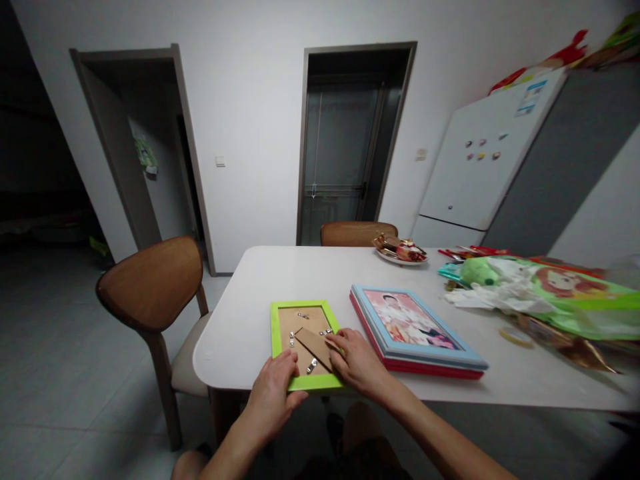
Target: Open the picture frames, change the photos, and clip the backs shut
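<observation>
A lime-green picture frame [277, 333] lies face down near the front edge of the table, its brown backing board [310, 319] turned up. Small metal clips [312, 365] are fixed on the backing, and a brown stand leg [313, 348] slants across it. My left hand [274, 385] grips the frame's lower left corner, thumb along the bottom edge. On the right side, my right hand [356, 360] is closed over the frame's edge, its fingertips against the stand leg. The hand hides the frame's lower right part.
Right of the frame, a stack of picture frames [415, 327] has a blue-edged photo on top. Farther right lie a green plastic bag [575, 300], white tissue [505, 290] and a tape roll [516, 337]. A plate of items [401, 252] stands at the back; chairs [155, 287] flank the table.
</observation>
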Demonstrator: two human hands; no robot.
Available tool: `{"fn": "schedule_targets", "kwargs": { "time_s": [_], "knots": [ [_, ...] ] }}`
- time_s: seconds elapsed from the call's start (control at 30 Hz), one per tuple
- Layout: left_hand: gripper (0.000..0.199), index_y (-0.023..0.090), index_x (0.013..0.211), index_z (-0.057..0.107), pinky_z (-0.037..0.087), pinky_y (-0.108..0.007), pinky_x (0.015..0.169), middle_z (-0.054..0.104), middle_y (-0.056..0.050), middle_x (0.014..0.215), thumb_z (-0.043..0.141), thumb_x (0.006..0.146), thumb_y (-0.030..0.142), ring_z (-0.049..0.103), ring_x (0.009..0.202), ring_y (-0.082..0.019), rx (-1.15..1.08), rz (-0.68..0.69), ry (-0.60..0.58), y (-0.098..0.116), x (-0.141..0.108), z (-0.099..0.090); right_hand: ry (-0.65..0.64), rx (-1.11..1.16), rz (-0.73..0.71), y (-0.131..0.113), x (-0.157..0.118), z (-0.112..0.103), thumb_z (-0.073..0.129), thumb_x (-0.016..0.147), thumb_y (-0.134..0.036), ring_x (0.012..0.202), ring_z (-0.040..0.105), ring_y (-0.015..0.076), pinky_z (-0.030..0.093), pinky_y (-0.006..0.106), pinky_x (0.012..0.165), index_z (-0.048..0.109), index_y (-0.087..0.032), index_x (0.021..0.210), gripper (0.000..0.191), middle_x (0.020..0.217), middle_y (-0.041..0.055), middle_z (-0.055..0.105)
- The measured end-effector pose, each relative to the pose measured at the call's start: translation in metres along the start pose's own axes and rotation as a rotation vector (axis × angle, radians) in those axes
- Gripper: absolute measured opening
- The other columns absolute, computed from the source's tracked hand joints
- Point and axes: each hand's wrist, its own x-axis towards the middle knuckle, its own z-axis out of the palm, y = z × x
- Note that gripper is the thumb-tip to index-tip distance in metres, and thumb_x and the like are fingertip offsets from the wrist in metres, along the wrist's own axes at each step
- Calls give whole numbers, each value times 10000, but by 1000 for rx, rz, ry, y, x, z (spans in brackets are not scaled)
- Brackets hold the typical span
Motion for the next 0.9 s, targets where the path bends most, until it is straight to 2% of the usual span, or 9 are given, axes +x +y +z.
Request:
{"fn": "schedule_targets", "kwargs": {
  "time_s": [0.07, 0.2, 0.37, 0.5, 0.63, 0.73, 0.83, 0.9],
  "knots": [
    [314, 201, 936, 538, 316, -380, 954, 518, -62, 1165, 628, 638, 162, 402, 1136, -209, 11, 3, -1, -1, 1, 0, 3, -53, 28, 4, 12, 3, 370, 785, -218, 859, 444, 184, 323, 269, 756, 578, -176, 1018, 314, 907, 93, 523],
    [401, 174, 1053, 492, 344, -376, 933, 565, -70, 1073, 611, 671, 203, 430, 1105, -212, 25, 0, 1, -1, 2, 0, -23, -136, 52, 12, 29, 11, 370, 779, -210, 822, 444, 187, 317, 271, 752, 628, -147, 846, 273, 869, 101, 514],
    [432, 129, 1103, 462, 353, -373, 926, 552, -97, 1094, 587, 698, 209, 441, 1088, -216, 68, -29, 16, 3, -1, 1, -20, -85, -18, 18, 27, 15, 343, 780, -181, 807, 459, 159, 312, 239, 775, 610, -129, 721, 277, 831, 90, 501],
    [408, 142, 1082, 483, 358, -363, 926, 557, -92, 1094, 590, 694, 211, 446, 1087, -213, 67, -43, 9, 5, -2, 0, -17, -38, -7, 20, 20, 14, 323, 789, -182, 800, 471, 151, 325, 236, 769, 605, -126, 737, 292, 855, 89, 500],
    [362, 153, 1044, 514, 351, -354, 939, 540, -91, 1132, 588, 694, 211, 427, 1113, -213, 54, -41, 1, 5, -2, -1, 42, -12, -28, 16, 11, 10, 346, 785, -189, 891, 457, 180, 327, 277, 798, 599, -129, 891, 281, 942, 104, 508],
    [377, 148, 1067, 498, 343, -354, 948, 536, -94, 1139, 575, 703, 206, 419, 1123, -206, 42, -33, -4, 4, -2, -1, 83, 12, -132, 2, -3, 7, 387, 773, -189, 960, 422, 202, 321, 316, 819, 587, -171, 943, 263, 1023, 98, 495],
    [405, 138, 1091, 481, 345, -355, 948, 537, -99, 1131, 571, 700, 191, 421, 1120, -200, 27, -37, -7, 2, -2, 1, 15, 77, -311, -15, -15, 4, 405, 776, -192, 926, 427, 183, 333, 317, 795, 598, -219, 886, 224, 966, 61, 509],
    [427, 140, 1107, 469, 345, -358, 948, 539, -97, 1128, 572, 694, 181, 422, 1119, -198, 20, -36, -7, 0, -2, 2, -3, 87, -365, -24, -19, 3, 423, 775, -204, 933, 419, 186, 329, 328, 796, 600, -232, 865, 200, 947, 53, 505]
  ]
}}
